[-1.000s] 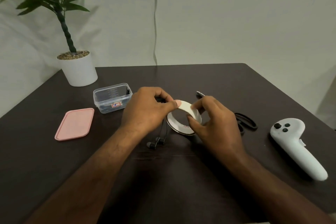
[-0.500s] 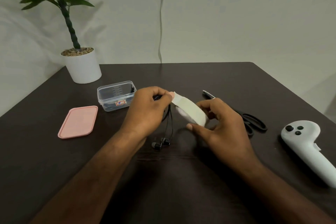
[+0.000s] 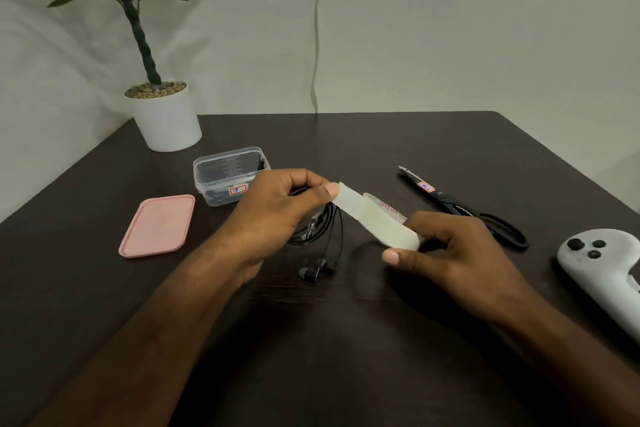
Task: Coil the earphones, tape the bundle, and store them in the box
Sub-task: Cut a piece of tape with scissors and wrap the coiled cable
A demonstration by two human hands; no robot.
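Observation:
My left hand (image 3: 277, 211) holds the coiled black earphones (image 3: 323, 229) above the table, and its thumb pinches the free end of a white tape strip (image 3: 349, 201). The two earbuds (image 3: 317, 270) dangle down to the tabletop. My right hand (image 3: 450, 253) grips the white tape roll (image 3: 391, 225), held to the right of the left hand, with the strip stretched between them. The clear plastic box (image 3: 228, 173) stands open behind my left hand. Its pink lid (image 3: 157, 225) lies flat to the left.
Black scissors (image 3: 467, 211) lie on the dark table (image 3: 381, 142) right of the roll. A white controller (image 3: 602, 274) rests at the right edge. A potted plant in a white pot (image 3: 166, 121) stands at the back left.
My right hand lifted the tape roll off the table and pulled it rightward, drawing out a longer strip. My left hand kept the earphones and the tape end.

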